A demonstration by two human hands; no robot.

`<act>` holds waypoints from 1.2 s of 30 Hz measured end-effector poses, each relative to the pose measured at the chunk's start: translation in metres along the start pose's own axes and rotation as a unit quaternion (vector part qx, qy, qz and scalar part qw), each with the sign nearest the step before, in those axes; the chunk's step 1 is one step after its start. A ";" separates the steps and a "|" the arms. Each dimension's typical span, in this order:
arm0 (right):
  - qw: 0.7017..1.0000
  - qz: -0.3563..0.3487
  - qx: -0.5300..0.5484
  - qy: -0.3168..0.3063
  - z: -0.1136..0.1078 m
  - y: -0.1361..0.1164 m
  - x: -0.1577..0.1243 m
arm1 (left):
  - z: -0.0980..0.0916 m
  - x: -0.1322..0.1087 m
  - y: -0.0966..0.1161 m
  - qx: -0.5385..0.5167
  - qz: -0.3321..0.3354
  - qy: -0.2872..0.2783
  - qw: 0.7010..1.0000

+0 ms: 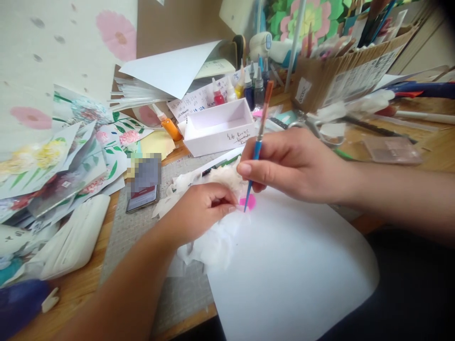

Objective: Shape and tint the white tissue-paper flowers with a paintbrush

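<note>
My right hand (284, 163) is closed round a slim paintbrush (256, 150) with a blue lower part and a reddish-brown upper part. The brush stands nearly upright, its blue tapered end pointing down at a small bright pink piece (250, 201). At that piece's left edge, the thumb and fingers of my left hand (201, 208) are pinched together; its paler edge runs to the fingertips. Beneath lies a large white paper sheet (291, 265). Crumpled white tissue (213, 244) lies around and under my left hand.
Behind my hands stand a white open box (216, 137) and several small dropper bottles (217, 93). A phone (144, 182) lies on the grey cutting mat (188, 293). Flower pictures (103, 161) spread at left. Scissors (320, 130) and a cardboard box of tools (355, 76) are at right.
</note>
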State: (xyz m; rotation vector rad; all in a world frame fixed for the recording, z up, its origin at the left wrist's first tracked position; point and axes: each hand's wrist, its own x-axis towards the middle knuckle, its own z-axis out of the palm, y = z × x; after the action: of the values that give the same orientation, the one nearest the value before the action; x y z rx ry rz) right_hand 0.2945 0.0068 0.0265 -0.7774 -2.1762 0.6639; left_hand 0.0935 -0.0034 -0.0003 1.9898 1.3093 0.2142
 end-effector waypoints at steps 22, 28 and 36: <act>0.991 -0.070 -0.082 -0.082 0.006 0.004 -0.001 | -0.005 -0.001 -0.006 0.026 0.015 -0.006 1.000; 0.982 -0.061 -0.134 -0.115 0.007 -0.001 0.001 | -0.012 -0.002 -0.010 0.050 0.017 -0.035 0.998; 0.957 -0.076 -0.229 -0.158 0.012 -0.015 0.007 | -0.012 -0.003 -0.010 0.054 0.050 -0.013 0.997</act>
State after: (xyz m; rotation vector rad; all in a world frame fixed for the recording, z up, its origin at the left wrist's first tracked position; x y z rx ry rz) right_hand 0.2767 -0.0012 0.0320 -0.7619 -2.7039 0.2096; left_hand 0.0782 0.0018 0.0026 2.1441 1.2291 0.1687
